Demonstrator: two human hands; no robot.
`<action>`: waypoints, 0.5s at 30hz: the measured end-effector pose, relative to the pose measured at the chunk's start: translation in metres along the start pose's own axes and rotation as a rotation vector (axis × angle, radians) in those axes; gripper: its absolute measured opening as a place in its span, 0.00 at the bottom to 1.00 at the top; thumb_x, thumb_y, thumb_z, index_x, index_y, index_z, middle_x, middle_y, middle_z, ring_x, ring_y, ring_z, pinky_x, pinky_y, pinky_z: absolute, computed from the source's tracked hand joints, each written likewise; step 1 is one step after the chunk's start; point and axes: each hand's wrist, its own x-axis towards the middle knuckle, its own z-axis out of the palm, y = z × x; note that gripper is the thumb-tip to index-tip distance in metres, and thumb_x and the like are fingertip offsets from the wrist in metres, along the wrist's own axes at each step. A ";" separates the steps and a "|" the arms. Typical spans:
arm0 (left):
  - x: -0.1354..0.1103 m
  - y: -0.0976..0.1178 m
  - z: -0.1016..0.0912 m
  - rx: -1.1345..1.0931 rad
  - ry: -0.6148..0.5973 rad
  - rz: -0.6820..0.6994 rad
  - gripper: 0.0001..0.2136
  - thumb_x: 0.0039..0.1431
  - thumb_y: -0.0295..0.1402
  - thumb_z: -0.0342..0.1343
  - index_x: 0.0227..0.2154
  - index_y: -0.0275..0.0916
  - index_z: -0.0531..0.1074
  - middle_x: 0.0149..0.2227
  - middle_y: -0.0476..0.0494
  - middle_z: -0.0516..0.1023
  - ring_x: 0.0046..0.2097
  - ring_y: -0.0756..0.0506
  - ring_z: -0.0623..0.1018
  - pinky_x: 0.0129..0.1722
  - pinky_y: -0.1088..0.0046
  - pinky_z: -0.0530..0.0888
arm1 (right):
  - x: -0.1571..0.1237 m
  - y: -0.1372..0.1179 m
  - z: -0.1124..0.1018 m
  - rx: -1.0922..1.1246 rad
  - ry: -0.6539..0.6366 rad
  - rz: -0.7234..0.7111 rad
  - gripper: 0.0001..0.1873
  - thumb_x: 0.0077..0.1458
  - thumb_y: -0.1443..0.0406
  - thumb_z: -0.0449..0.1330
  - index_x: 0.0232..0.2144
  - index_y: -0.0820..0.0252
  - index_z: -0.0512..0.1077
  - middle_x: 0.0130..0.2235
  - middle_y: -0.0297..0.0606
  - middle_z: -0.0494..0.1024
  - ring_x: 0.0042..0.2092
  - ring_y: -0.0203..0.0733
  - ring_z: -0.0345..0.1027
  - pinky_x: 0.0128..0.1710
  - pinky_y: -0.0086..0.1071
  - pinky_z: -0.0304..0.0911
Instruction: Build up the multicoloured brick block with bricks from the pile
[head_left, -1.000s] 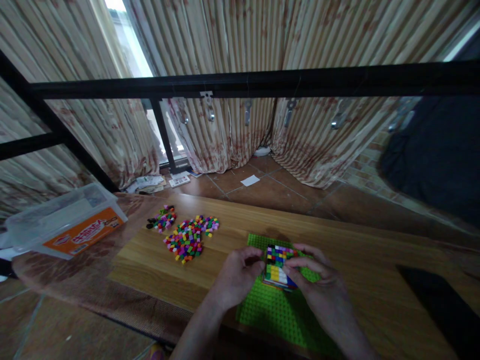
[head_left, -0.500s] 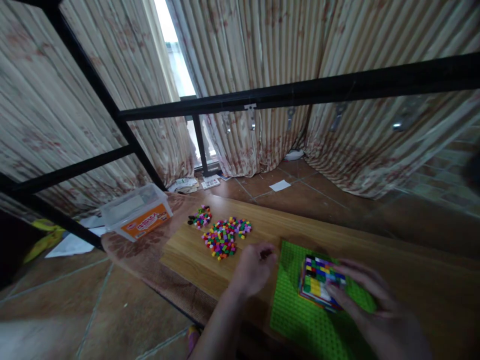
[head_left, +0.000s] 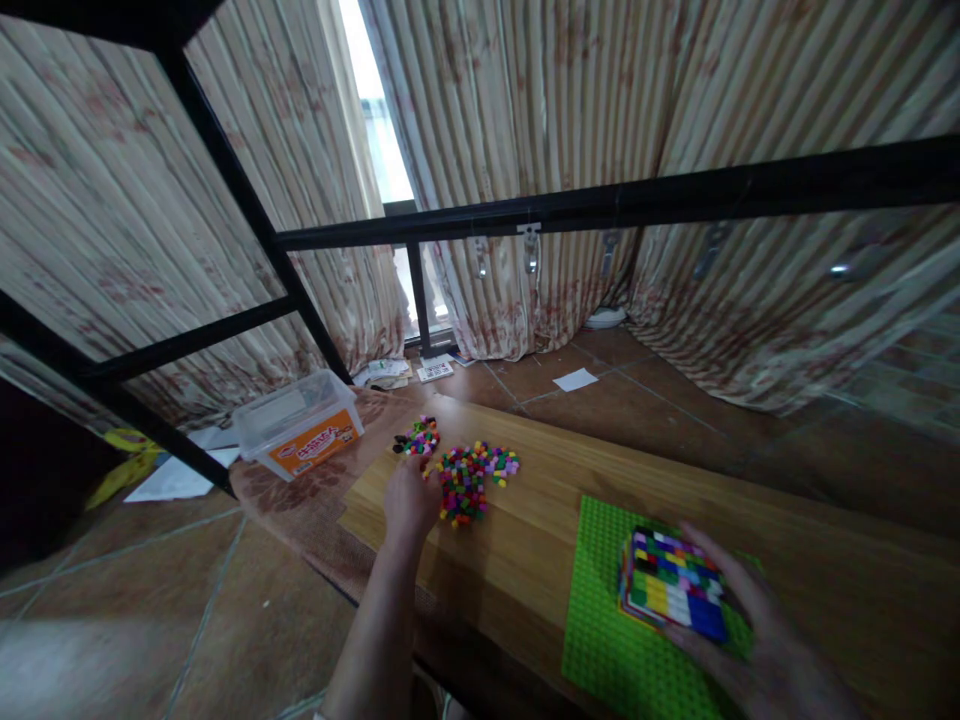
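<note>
A pile of small coloured bricks [head_left: 469,478] lies on the wooden board [head_left: 525,560]. My left hand [head_left: 409,500] rests at the pile's left edge, back up, fingers curled down onto the bricks; what they pinch is hidden. A smaller heap of bricks [head_left: 418,439] lies just beyond it. On the right a green baseplate [head_left: 600,610] lies flat, and a multicoloured block of stacked bricks [head_left: 671,585] stands on it. My right hand [head_left: 750,640] wraps around the block's right side, gripping it.
A clear plastic box with an orange label [head_left: 300,437] sits at the left on a brown patterned cloth [head_left: 315,500]. Black metal rails [head_left: 600,200] cross the view above. Curtains, papers and a tiled floor lie beyond the board's far edge.
My left hand left the stacked block and moved left to the loose brick pile. My right hand stays on the block. The view swung left.
</note>
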 end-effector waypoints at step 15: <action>0.012 -0.012 0.005 0.089 -0.113 0.012 0.13 0.53 0.23 0.54 0.41 0.34 0.78 0.40 0.35 0.82 0.44 0.41 0.79 0.42 0.70 0.69 | 0.000 -0.001 -0.002 0.021 0.010 0.002 0.38 0.46 0.49 0.64 0.60 0.45 0.65 0.60 0.41 0.71 0.55 0.59 0.71 0.52 0.51 0.69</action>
